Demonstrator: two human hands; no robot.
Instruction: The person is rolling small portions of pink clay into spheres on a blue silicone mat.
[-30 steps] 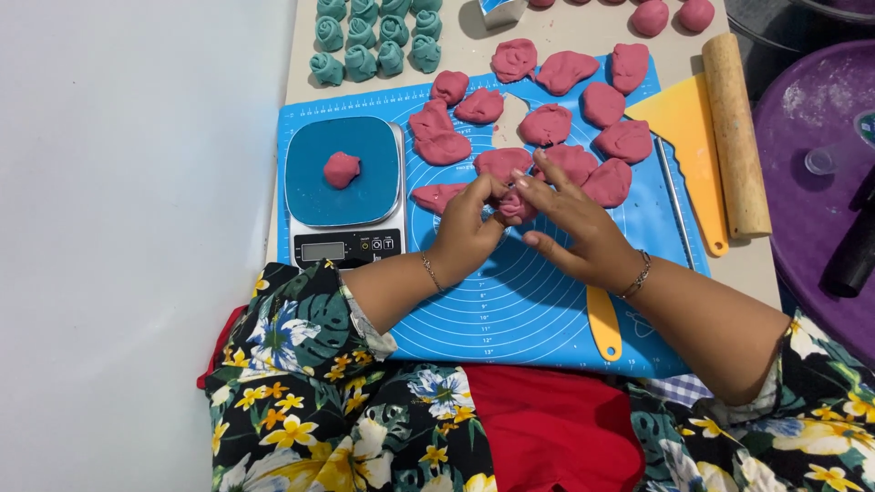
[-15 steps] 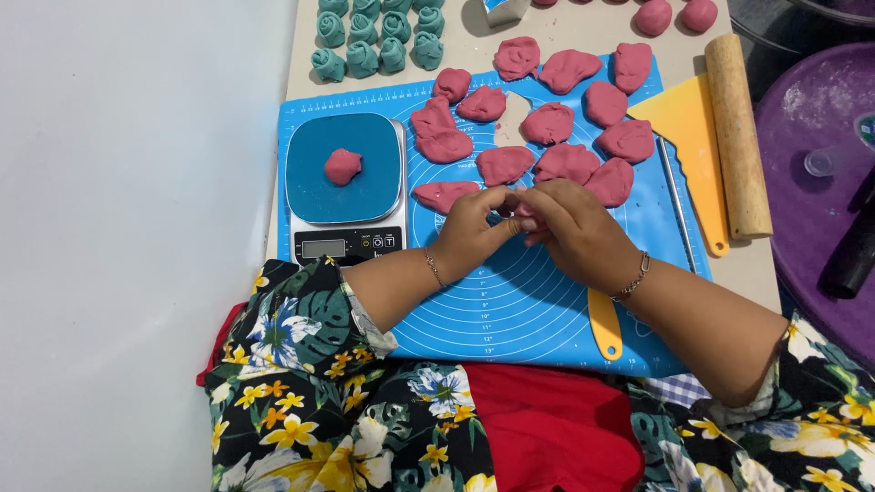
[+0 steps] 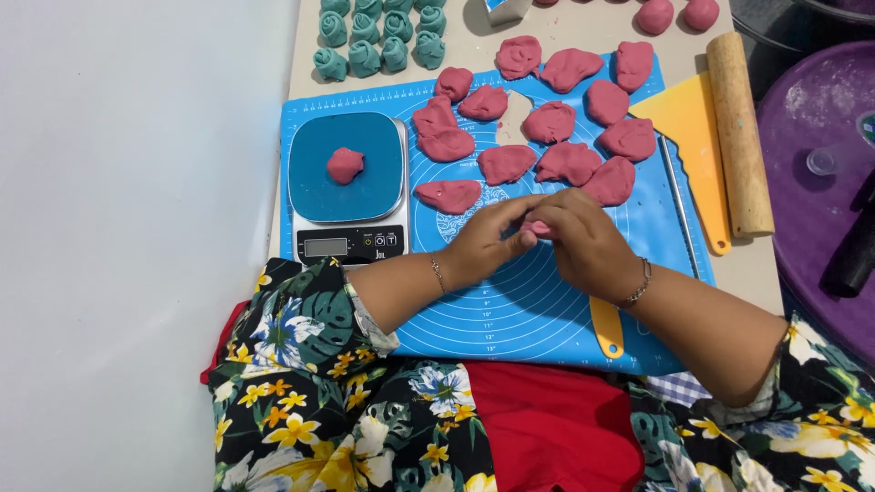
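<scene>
Blue silicone mat (image 3: 547, 301) covers the near part of the beige desk (image 3: 583, 27). Left hand (image 3: 488, 241) and right hand (image 3: 588, 241) meet over it, pinching a small pink dough piece (image 3: 540, 228) between closed fingers. Pink dough portions (image 3: 506, 164) lie just beyond. Kitchen scale (image 3: 348, 187) stands left, rolling pin (image 3: 738, 132) right, white wall (image 3: 128, 228) far left.
</scene>
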